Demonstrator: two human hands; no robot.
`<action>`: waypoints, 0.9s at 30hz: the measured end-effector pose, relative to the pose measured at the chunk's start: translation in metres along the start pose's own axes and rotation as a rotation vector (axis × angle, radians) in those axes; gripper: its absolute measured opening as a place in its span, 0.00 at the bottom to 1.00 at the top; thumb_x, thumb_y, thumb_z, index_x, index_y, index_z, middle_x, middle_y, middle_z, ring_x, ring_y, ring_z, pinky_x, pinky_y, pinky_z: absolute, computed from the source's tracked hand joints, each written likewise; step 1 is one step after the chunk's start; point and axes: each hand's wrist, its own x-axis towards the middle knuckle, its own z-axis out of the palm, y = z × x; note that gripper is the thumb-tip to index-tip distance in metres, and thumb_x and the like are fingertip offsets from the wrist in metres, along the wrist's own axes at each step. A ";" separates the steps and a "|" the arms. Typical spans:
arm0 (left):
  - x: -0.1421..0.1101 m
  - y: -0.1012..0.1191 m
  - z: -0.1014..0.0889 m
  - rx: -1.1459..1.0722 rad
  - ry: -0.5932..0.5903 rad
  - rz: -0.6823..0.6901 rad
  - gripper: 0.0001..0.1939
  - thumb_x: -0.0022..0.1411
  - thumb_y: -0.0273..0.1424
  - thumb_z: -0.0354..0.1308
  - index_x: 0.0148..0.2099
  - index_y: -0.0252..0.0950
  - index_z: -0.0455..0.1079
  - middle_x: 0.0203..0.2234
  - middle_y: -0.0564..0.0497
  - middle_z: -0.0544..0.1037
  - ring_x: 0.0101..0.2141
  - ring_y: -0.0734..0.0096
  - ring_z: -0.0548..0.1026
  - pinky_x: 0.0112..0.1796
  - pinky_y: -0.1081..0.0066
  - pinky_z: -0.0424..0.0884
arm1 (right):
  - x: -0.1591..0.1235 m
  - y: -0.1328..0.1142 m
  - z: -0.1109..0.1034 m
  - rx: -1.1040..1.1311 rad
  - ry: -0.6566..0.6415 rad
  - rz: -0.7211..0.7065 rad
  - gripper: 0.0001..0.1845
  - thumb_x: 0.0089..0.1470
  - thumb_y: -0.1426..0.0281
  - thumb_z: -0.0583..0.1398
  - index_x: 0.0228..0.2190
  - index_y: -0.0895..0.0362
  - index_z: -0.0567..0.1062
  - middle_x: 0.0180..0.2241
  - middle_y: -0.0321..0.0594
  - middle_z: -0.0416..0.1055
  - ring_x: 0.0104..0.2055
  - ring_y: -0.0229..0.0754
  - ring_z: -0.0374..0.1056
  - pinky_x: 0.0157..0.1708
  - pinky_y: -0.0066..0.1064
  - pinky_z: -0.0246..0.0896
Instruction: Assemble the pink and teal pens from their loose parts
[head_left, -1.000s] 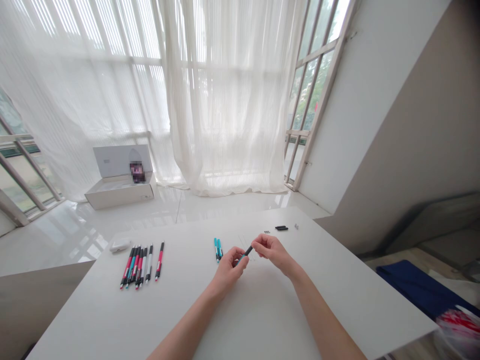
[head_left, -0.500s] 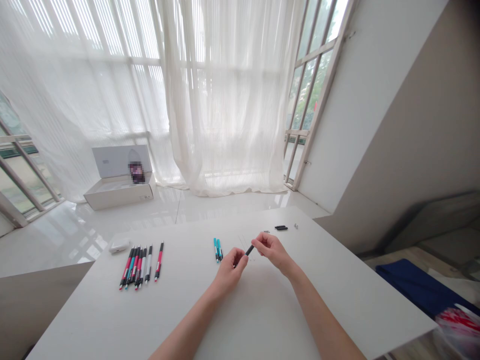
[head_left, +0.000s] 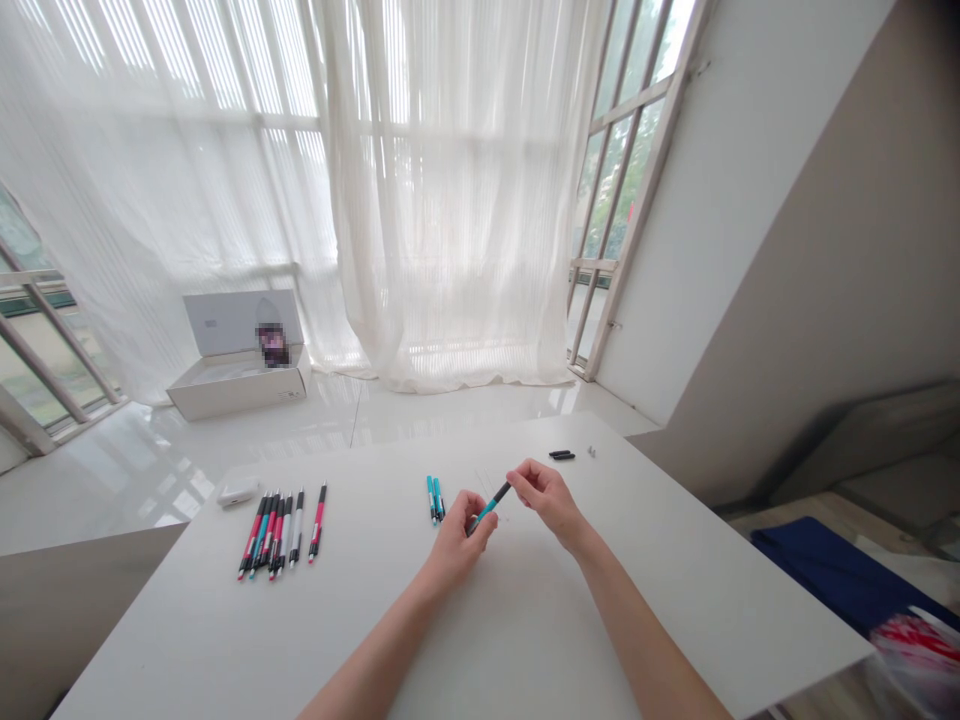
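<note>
Snugly closed, the left hand point(head_left: 457, 542) around a teal pen point(head_left: 486, 510), the right hand point(head_left: 549, 498) pinching its black end.

L forearm point(head_left: 375, 650) bare, rising from bottom edge, R forearm point(head_left: 645, 640) bare, angled in, L hand point(head_left: 456, 540) curled closed, R hand point(head_left: 547, 500) thumb + fingers pinched, hands v. close, not touching

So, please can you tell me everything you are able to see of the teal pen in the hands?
The pen has a shiny teal barrel, looking like plastic, and a black end. It is held tilted above the white table, its lower end in the left hand, its black end at or just beside the right hand.
</note>
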 end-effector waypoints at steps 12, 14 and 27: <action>0.001 -0.002 -0.001 -0.007 0.000 0.004 0.16 0.57 0.44 0.57 0.38 0.36 0.64 0.24 0.57 0.69 0.19 0.82 0.61 0.22 0.78 0.58 | 0.000 -0.003 -0.002 0.075 0.060 -0.001 0.22 0.44 0.52 0.65 0.21 0.55 0.65 0.15 0.28 0.56 0.19 0.32 0.48 0.19 0.28 0.43; 0.001 -0.002 0.000 -0.030 -0.009 0.005 0.17 0.58 0.44 0.55 0.42 0.36 0.64 0.27 0.55 0.70 0.19 0.82 0.62 0.22 0.77 0.58 | -0.001 -0.003 -0.001 0.080 0.063 -0.006 0.22 0.44 0.52 0.65 0.21 0.55 0.65 0.15 0.28 0.55 0.18 0.32 0.48 0.19 0.28 0.42; 0.000 0.003 -0.001 0.043 0.015 -0.014 0.15 0.56 0.43 0.58 0.34 0.35 0.66 0.19 0.58 0.64 0.21 0.80 0.61 0.23 0.78 0.56 | -0.001 -0.004 -0.001 0.105 0.036 -0.002 0.21 0.44 0.52 0.65 0.22 0.56 0.66 0.15 0.28 0.56 0.18 0.32 0.48 0.19 0.28 0.42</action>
